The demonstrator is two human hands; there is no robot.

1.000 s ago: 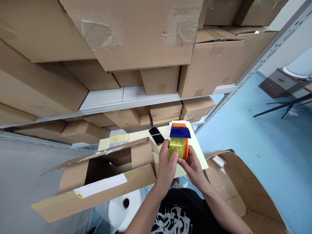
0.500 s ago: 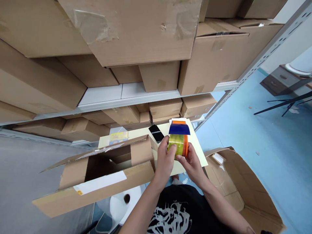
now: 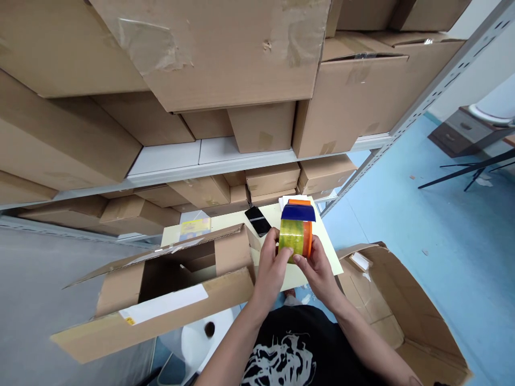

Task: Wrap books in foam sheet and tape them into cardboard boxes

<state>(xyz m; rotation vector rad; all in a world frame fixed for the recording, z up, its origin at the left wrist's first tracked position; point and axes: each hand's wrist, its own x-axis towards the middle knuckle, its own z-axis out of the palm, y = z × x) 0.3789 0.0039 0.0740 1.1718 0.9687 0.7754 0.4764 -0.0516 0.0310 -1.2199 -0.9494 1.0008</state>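
Between my two hands is a tape dispenser (image 3: 298, 213) with a dark blue guard, orange frame and a wide roll of yellowish tape (image 3: 291, 236). My left hand (image 3: 272, 264) grips it from the left, its thumb on the tape roll. On the right side, my right hand (image 3: 318, 271) closes on the orange rim, thumb near the roll's lower edge. The dispenser is held above a pale table (image 3: 295, 276). An open cardboard box (image 3: 229, 284) with raised flaps stands left of my hands. Just behind my left hand lies a black phone (image 3: 258, 221).
Metal shelving (image 3: 225, 163) packed with cardboard boxes (image 3: 225, 59) rises in front. A large open carton (image 3: 402, 300) sits on the floor at right. A white stool (image 3: 205, 335) is below the box on the left. A yellow-printed packet (image 3: 195, 228) lies at the table's back left.
The tape dispenser has shifted very slightly right in both hands. My left thumb has moved a little lower and rightward on the roll. The view has barely moved.
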